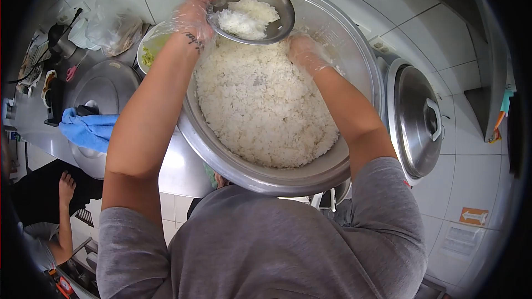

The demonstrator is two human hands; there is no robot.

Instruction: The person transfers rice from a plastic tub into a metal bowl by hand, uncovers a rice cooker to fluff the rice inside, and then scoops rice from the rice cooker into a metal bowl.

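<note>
My left hand, in a clear plastic glove, grips the left rim of a metal bowl. A clump of white rice lies in this bowl, which is tilted towards me over the far side of a large metal pot. Cooked rice fills much of the pot. My right hand, also gloved in clear plastic, is down at the rice just right of the bowl's lower edge. Its fingers point downward and are mostly hidden, so their grip does not show.
At the left, a blue cloth lies on a round metal lid. A white bowl with green food stands beside the pot. Plastic bags lie behind. A lidded cooker stands right. Another person's arm shows lower left.
</note>
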